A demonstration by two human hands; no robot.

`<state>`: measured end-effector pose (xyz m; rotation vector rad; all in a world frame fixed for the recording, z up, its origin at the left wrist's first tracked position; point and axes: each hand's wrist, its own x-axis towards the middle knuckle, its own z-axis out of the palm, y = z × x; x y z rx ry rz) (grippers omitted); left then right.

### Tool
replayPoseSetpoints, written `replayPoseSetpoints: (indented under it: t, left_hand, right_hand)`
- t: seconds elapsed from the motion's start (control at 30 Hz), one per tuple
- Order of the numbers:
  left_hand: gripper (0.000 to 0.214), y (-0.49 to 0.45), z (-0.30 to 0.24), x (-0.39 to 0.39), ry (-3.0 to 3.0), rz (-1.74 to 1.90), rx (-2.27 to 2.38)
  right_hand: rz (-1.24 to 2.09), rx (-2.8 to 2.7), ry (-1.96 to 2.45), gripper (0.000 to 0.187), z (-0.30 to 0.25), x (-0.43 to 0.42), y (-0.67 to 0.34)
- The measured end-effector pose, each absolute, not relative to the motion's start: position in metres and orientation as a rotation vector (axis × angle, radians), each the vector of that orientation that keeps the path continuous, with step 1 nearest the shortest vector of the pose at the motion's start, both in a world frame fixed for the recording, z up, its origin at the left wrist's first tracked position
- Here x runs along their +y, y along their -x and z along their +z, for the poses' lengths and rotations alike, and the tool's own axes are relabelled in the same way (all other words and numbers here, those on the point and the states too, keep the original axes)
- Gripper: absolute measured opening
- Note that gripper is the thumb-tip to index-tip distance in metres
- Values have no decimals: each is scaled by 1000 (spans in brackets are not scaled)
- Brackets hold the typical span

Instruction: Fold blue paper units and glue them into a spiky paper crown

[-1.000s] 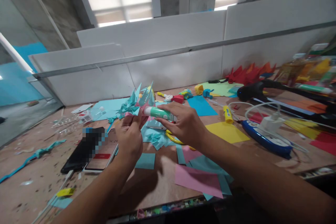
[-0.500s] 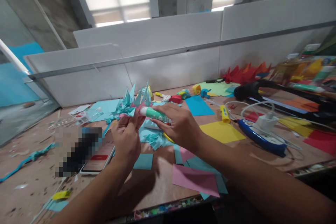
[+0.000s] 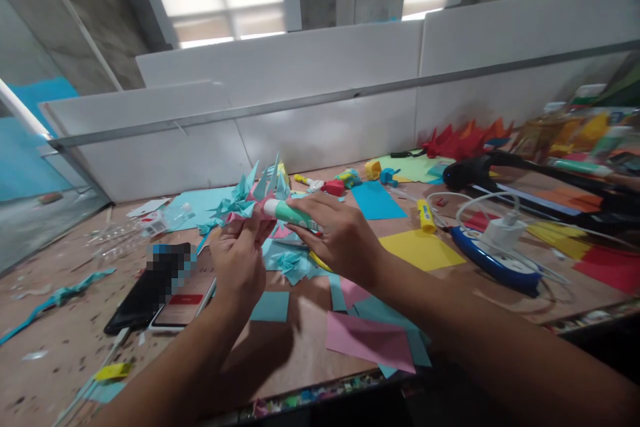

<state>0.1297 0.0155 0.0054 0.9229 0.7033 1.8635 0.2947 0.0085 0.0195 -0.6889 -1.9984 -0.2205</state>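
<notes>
My left hand pinches a small pink folded paper piece, partly covered by the fingers. In my right hand lies a green and white glue stick, its white end against the pink paper. Just behind the fingers stand light-blue origami cranes with pointed tips. Below the glue stick a light-blue folded paper piece rests on loose sheets. Pink and light-blue paper rectangles lie nearer to me on the table.
Two phones, one black and one pale, lie left of my hands. Rightward are a yellow sheet, a yellow glue stick, a blue power strip with cables and a black stand. A white partition borders the back.
The white end of the glue stick has shifted slightly left along the pink paper. Both hands keep their hold, and the view has moved a little.
</notes>
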Motion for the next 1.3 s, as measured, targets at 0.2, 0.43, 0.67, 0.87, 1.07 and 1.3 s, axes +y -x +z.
replayPoseSetpoints:
  t: [0.2,0.43,0.67,0.87,1.07,1.3]
  left_hand:
    - [25,-130,5,15,-908,1870,703]
    - [24,-128,4,17,-944,1847,690]
    - [24,-129,8,16,-980,1873,688]
    - [26,-130,10,15,-952,1851,719]
    - [23,-128,9,14,-958,1851,699]
    - [18,-112,12,27,-727,1836,642]
  right_hand:
    - [-223,-2056,752,28,21,8,-297]
    - [-222,-2056,671,25,22,9,-297]
    - [-233,-2049,763,27,24,8,-296]
    - [-217,-2065,691,27,22,9,-296]
    - [-234,-2064,749,27,22,6,-294]
    - [-145,-1677,1017,39,28,31,-319]
